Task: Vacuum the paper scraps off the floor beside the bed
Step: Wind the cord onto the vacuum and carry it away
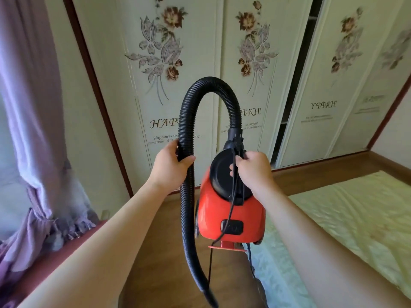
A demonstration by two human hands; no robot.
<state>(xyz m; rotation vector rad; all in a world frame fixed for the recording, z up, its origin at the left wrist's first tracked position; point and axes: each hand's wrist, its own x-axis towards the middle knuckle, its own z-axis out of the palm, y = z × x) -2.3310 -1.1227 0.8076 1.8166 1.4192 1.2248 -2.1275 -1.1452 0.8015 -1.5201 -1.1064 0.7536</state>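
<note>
Vacuum cleaner, red body with black top, held off the floor at centre. Right hand clamped on its black carry handle, with the black power cord running down under the fingers. Left hand wrapped round the black ribbed hose, which arches above both hands and hangs down past the body. Bed with pale quilted cover, right. Wooden floor below. Floral wardrobe doors behind; lilac curtain, left. Paper scraps not visible.
</note>
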